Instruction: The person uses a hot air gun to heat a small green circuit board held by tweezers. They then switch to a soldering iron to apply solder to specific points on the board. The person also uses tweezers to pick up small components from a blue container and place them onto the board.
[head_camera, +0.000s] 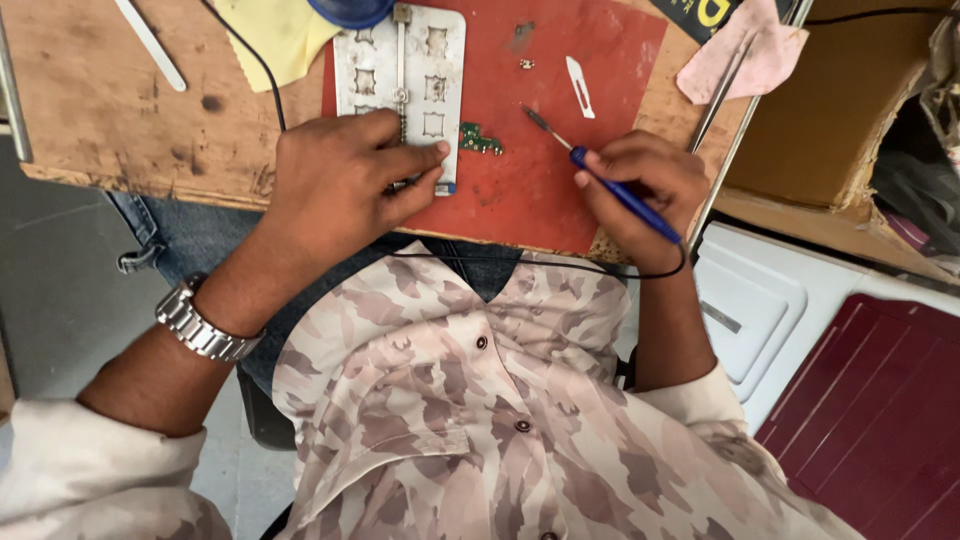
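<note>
My left hand rests on the near end of a silver metal holder plate with square cut-outs, fingers pinching something small at its lower edge; what it is cannot be seen. A small green circuit board lies just right of the plate on the red mat. My right hand grips a blue-handled soldering iron like a pen, its metal tip pointing up-left toward the green board, a little apart from it. A black cord runs from the iron across my lap.
A scalpel blade and a tiny metal part lie on the mat. A yellow cloth, white strip, pink rag and cardboard box surround it. The wooden bench edge runs near my lap.
</note>
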